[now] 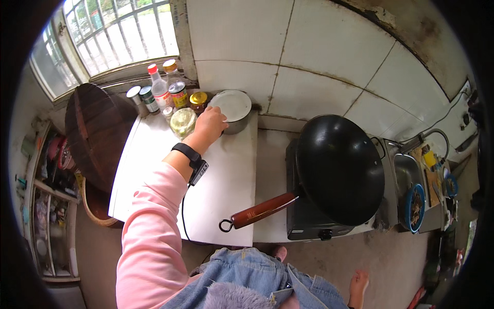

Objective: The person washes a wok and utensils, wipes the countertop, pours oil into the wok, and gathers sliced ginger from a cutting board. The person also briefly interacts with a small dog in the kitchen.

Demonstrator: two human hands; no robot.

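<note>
My left hand [211, 123] reaches over the white tabletop, its fingers at the near left side of a round pot [236, 127] with a pale lid [232, 103]. The fingertips are partly hidden, so a grip on the pot cannot be made out. Just left of the hand are a glass jar [183, 120] of pale yellow contents and a small jar with a gold lid [198, 98]. My right hand [359, 281] hangs low by my side, above the floor. It looks small and a bit blurred, with nothing visible in it.
A black wok [339, 166] with a red-brown handle [262, 211] sits on a gas stove [295, 224]. The handle juts over the white table [224, 201]. Bottles [157, 85] and cans [177, 92] line the window. A wooden lid [96, 135] leans left; a sink [405, 170] lies right.
</note>
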